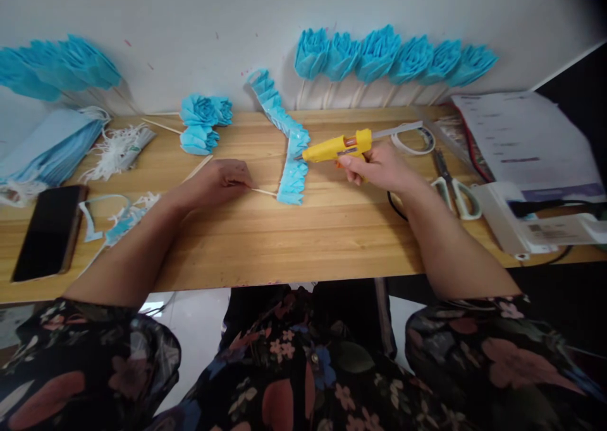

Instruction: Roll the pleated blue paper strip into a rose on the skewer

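My right hand (374,165) grips a yellow hot glue gun (332,148), a clear glue stick (398,129) jutting from its back. The gun's nozzle meets the edge of a pleated blue strip (275,112) that runs in a bent line across the wooden table. Between the fingers of my left hand (225,179) is a thin wooden stick (264,192), its tip at the near end of the strip. Small blue flowers (199,118) on sticks lie beyond my left hand.
Finished blue flowers (378,55) lean on the wall, with more flowers (71,64) at far left. Face masks (52,146), cut ear loops (121,148) and a phone (50,232) lie left. At right are scissors (453,188), a tape roll (417,139), a power strip (516,219) and papers (526,140).
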Demonstrator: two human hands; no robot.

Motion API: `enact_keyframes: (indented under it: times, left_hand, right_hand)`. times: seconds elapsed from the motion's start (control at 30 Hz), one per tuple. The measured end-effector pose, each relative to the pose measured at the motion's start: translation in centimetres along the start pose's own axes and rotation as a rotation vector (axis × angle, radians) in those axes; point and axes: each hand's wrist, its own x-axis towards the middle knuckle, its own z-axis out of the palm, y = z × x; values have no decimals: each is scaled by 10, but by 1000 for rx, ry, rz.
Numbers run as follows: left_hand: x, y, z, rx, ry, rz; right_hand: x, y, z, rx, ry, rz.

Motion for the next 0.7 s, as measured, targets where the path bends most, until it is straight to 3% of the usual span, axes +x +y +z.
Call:
enact_keyframes:
  times: [0.37,0.7]
  left_hand:
    - [0,1,-2,22,-40,-19]
    - [-1,5,-7,44,-50,-28]
  right_hand:
    - [2,-5,6,-204,-53,-49]
    - [1,-5,1,-147,-147,-5]
